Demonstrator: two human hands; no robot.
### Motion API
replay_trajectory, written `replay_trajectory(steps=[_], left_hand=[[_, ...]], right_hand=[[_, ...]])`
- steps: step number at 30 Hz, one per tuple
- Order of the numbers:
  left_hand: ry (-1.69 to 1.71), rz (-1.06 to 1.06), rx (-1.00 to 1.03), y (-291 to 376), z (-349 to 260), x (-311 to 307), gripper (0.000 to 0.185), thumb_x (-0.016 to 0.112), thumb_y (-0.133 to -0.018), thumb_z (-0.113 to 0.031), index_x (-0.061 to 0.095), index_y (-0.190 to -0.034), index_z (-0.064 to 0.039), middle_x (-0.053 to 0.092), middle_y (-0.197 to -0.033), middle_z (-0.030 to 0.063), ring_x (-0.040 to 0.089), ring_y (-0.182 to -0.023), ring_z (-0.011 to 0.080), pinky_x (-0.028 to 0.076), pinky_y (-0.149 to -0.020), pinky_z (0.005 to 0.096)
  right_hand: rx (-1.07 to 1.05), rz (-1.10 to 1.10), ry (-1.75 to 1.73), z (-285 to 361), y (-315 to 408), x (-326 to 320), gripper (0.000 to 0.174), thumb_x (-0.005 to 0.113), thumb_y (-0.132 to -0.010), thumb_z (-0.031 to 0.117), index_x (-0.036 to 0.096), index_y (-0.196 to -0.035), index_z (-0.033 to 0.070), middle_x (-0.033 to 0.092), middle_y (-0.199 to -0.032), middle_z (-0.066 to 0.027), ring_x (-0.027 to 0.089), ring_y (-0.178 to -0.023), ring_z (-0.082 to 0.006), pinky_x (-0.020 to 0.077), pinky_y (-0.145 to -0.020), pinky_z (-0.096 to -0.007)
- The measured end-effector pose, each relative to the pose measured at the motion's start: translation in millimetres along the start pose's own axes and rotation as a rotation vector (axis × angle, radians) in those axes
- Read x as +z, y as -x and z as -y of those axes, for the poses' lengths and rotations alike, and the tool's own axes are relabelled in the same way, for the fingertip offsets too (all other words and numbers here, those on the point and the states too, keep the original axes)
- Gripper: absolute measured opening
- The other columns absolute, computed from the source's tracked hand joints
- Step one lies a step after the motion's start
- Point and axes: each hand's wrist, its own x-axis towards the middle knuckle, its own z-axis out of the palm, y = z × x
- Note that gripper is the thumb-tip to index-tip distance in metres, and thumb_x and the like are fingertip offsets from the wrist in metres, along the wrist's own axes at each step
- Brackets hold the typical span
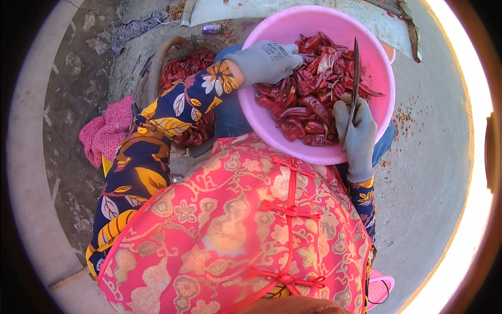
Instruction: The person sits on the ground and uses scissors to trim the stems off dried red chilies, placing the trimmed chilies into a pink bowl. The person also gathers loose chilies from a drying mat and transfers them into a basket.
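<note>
A pink plastic basin (270,137) rests across my lap, with many dried red chili peppers (313,106) inside. My left hand (272,61), in a grey knit work glove, reaches over the basin's left side. Its curled fingertips are at the upper left of the pepper heap; whether they pinch a pepper cannot be made out. On the right side of the basin, my gloved right hand (359,129) grips a long metal cutting tool (355,74). Seen edge-on, it looks like a pair of scissors, its tip pointing away from me.
Left of my knee stands a woven basket (153,74) holding more red chilies (188,64). Beyond it lie a purple can (211,29) and a patterned cloth (137,31). A pink cloth (111,129) sits beside my left arm. Pepper scraps (406,117) dot the concrete floor at right.
</note>
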Motion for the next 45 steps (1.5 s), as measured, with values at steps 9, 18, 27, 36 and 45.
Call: replay_trajectory(steps=[9,18,27,36,45], left_hand=[[0.909,-0.336,-0.367,35.0,-37.6,-12.6,0.018,0.063,-0.103,-0.015,0.064,-0.119,-0.007,0.067,-0.090,0.0040,0.065,-0.078,0.0119,0.054,-0.071,0.0293],[1.019,-0.478,-0.066,27.3,-87.4,3.9,0.046,0.059,-0.103,-0.011,0.057,-0.149,-0.009,0.061,-0.087,-0.0026,0.057,-0.077,0.0038,0.051,-0.072,0.0217],[1.207,-0.396,-0.164,29.3,-100.4,-24.4,0.043,0.060,-0.103,-0.013,0.060,-0.145,-0.006,0.065,-0.084,-0.0008,0.057,-0.073,0.0044,0.048,-0.066,0.0227],[1.366,-0.583,-0.252,29.0,-101.8,-21.0,0.034,0.064,-0.102,-0.014,0.066,-0.133,-0.002,0.072,-0.093,0.0051,0.068,-0.077,0.0085,0.057,-0.071,0.0241],[1.387,-0.663,-0.231,32.5,-100.7,-15.0,0.026,0.068,-0.098,-0.007,0.068,-0.123,0.001,0.071,-0.090,0.0052,0.068,-0.072,0.0101,0.057,-0.066,0.0257]], right_hand=[[0.158,0.168,-0.315,41.1,-4.9,-5.5,0.036,0.072,-0.100,0.017,0.062,-0.128,-0.002,0.066,-0.091,0.0003,0.055,-0.071,-0.0028,0.0429,-0.060,-0.0192],[0.024,0.161,-0.241,52.2,-9.9,-3.3,0.027,0.074,-0.097,0.018,0.068,-0.116,-0.001,0.062,-0.077,0.0019,0.054,-0.073,-0.0018,0.0466,-0.062,-0.0235],[-0.097,0.113,-0.150,52.8,-9.1,0.7,0.023,0.074,-0.099,0.023,0.069,-0.109,0.003,0.057,-0.071,-0.0003,0.048,-0.067,-0.0048,0.0448,-0.060,-0.0262],[-0.273,0.177,0.111,58.5,-6.9,-15.5,0.035,0.080,-0.089,0.020,0.063,-0.113,0.001,0.062,-0.083,-0.0146,0.058,-0.072,-0.0230,0.0506,-0.069,-0.0345],[-0.571,0.046,0.589,74.3,-0.2,-26.9,0.049,0.085,-0.077,0.026,0.062,-0.110,-0.001,0.067,-0.093,-0.0204,0.065,-0.091,-0.0406,0.0522,-0.081,-0.0485]])
